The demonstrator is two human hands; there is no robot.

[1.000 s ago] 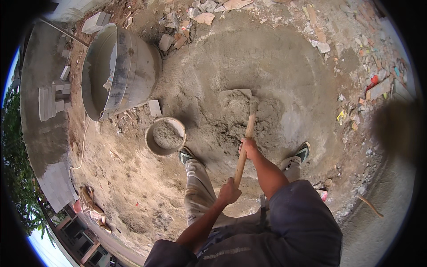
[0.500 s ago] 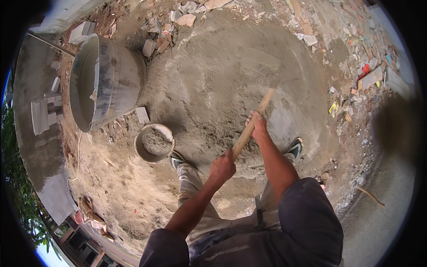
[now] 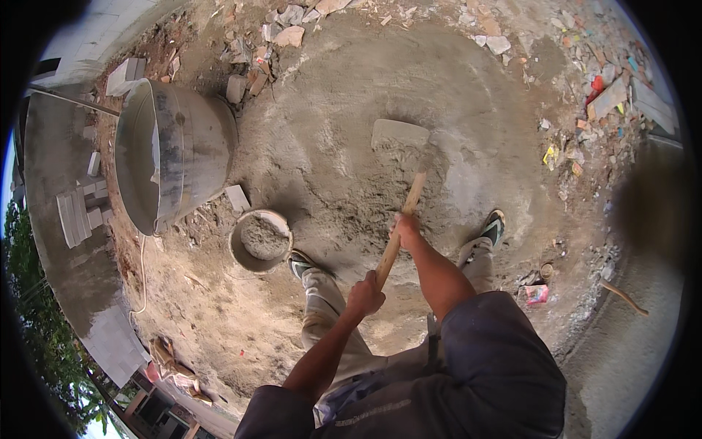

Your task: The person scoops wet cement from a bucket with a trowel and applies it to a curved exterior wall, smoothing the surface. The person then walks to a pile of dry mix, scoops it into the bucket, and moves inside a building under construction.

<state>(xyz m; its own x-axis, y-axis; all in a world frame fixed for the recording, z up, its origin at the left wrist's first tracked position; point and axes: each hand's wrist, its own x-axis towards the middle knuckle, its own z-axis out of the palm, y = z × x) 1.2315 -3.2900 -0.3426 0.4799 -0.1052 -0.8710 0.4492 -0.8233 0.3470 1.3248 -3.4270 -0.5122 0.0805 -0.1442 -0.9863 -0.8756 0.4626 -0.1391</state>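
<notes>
Both my hands are closed round the wooden handle of a shovel (image 3: 412, 192), which slants up and to the right over a wide patch of wet grey mortar (image 3: 344, 95). My left hand (image 3: 365, 294) grips low, near the handle's end. Farther up the handle is my right hand (image 3: 405, 228). The shovel's broad blade (image 3: 401, 133) lies in the mortar, its straight far edge showing; grey mix covers its near part and the joint with the handle. By my left shoe (image 3: 301, 261) stands a round bucket (image 3: 232, 245) partly filled with mortar.
A large plastic tub (image 3: 197, 139) lies tipped on its side at the left, with a pale block (image 3: 237, 197) nearby. Broken bricks and rubble (image 3: 252, 77) edge the mortar at the back. More debris (image 3: 585, 132) lines the right side. My right shoe (image 3: 494, 227) stands on the mortar's edge.
The shovel has been drawn nearer and leftward through the mortar, and its blade shows more plainly. My right hand has come down and left with the handle; both grips stay closed.
</notes>
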